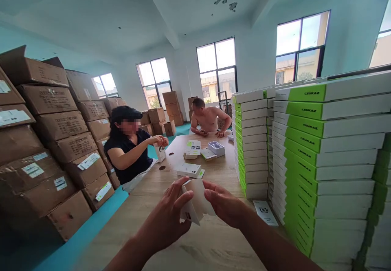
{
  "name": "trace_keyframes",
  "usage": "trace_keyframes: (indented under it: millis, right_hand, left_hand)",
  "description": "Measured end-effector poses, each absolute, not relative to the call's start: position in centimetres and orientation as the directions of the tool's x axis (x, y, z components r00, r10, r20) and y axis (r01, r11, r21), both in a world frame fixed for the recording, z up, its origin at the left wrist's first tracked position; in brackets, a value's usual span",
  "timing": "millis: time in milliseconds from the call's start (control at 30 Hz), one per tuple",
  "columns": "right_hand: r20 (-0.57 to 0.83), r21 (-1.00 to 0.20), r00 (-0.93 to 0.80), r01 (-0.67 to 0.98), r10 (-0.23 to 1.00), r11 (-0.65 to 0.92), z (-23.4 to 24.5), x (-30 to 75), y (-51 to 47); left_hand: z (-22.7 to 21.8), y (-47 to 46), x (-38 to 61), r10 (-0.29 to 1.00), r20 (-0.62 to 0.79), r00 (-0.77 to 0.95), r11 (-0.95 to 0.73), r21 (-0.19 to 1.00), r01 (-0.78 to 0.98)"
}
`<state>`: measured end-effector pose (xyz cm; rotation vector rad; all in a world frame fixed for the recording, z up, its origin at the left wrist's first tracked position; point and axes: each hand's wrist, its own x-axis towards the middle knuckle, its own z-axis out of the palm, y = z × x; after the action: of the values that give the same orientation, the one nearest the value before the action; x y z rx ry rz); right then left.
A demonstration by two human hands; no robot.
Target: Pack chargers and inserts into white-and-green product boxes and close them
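Between my two hands, above the near part of the wooden table (pixel 210 242), is a small white folding carton (pixel 198 197). Its panels stand at angles to each other, and a little dark print shows low on the left panel. My left hand (pixel 174 208) grips the left panel, thumb on the near face and fingers round behind. On the right side, my right hand (pixel 222 201) holds the carton's edge between thumb and fingers. Just beyond lies a white box (pixel 188 169) on the table, with a green-edged piece beside it.
Tall stacks of white and green boxes (pixel 302 153) rise on the right, a printed card (pixel 265 212) at their foot. Brown cartons (pixel 67 120) are piled at left. Flat packs (pixel 192 148) and an open box (pixel 216 148) lie farther back. Two people sit across the table, one handling a carton (pixel 160 153).
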<state>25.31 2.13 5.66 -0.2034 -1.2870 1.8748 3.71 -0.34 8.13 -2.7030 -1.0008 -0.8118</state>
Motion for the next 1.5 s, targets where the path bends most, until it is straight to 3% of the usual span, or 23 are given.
trace_keyframes:
  millis: [267,567,833,1033,1100,1167,1300,1400,1500]
  right_hand:
    - [0.304,-0.853,-0.594,-0.518,0.745,-0.066,5.3,25.6,2.1]
    - [0.319,-0.845,-0.611,-0.53,0.724,-0.075,4.7,25.8,1.7]
    - [0.304,-0.821,-0.61,-0.557,0.732,-0.123,5.5,25.3,1.6]
    - [0.278,-0.877,-0.566,-0.48,0.776,-0.035,5.4,24.5,1.9]
    - [0.283,-0.923,-0.531,-0.378,0.799,0.076,5.5,24.2,2.0]
    - [0.298,-0.954,-0.467,-0.166,0.832,0.248,5.7,23.9,2.1]
    - [0.398,-0.824,-0.313,0.29,0.862,0.486,6.5,23.6,1.8]
    - [0.51,-0.655,-0.322,0.456,0.798,0.603,7.5,23.7,0.9]
    - [0.582,-0.452,-0.396,0.569,0.711,0.687,8.5,24.0,-0.3]
  left_hand:
    - [7.7,-0.2,4.4,0.587,0.501,0.636,-0.746,0.03,0.665]
    - [11.4,-1.4,6.1,0.717,0.237,0.655,-0.688,0.088,0.72]
    - [10.6,-1.2,5.9,0.617,0.419,0.666,-0.726,-0.024,0.687]
    - [9.7,-1.6,5.9,0.564,0.476,0.675,-0.728,-0.099,0.678]
    - [9.3,-1.6,6.0,0.562,0.486,0.669,-0.713,-0.126,0.69]
    - [8.8,-1.4,6.1,0.544,0.511,0.666,-0.695,-0.171,0.699]
    - [7.7,-1.1,5.8,0.458,0.583,0.671,-0.691,-0.241,0.681]
    - [7.3,-1.3,4.8,0.426,0.655,0.624,-0.773,-0.094,0.628]
    - [7.7,-1.7,3.4,0.5,0.646,0.577,-0.805,0.102,0.584]
